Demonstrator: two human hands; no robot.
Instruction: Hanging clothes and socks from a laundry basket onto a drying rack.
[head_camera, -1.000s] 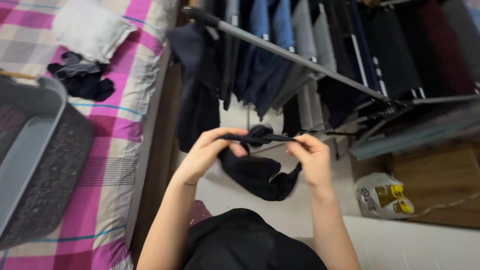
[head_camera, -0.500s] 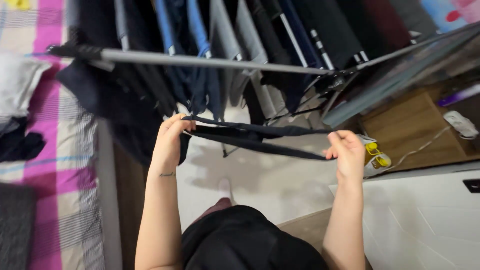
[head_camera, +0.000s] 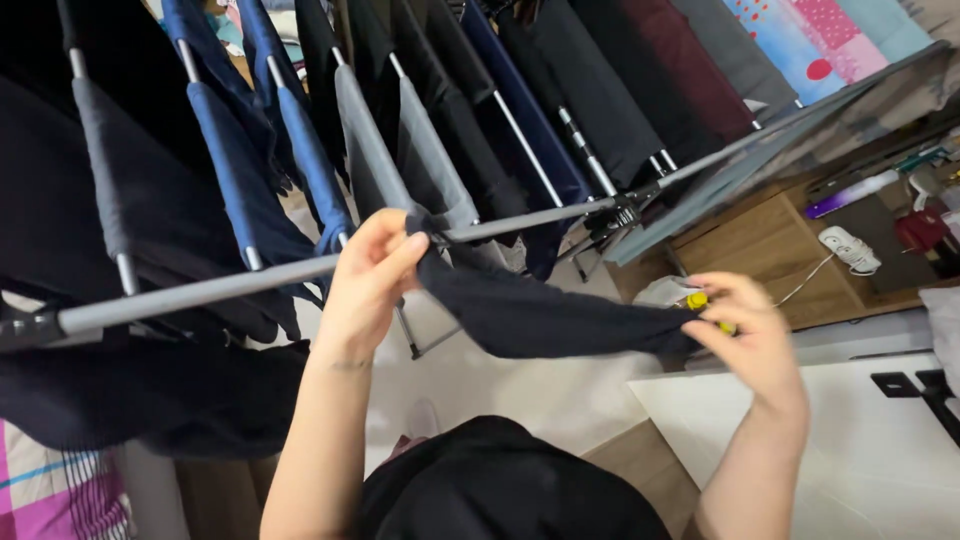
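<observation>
Both hands, left hand and right hand, pinch-closed on the ends of the dark garment stretched just above the drying rack's front rail; I'd keep it taut, edges level.

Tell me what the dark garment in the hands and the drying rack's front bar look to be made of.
The dark garment, pinched by the left hand and right hand, looks like soft matte knit fabric, maybe cotton: it sags limply between them without shine. The front bar looks like grey-coated metal tubing: straight, smooth, evenly dull.
</observation>
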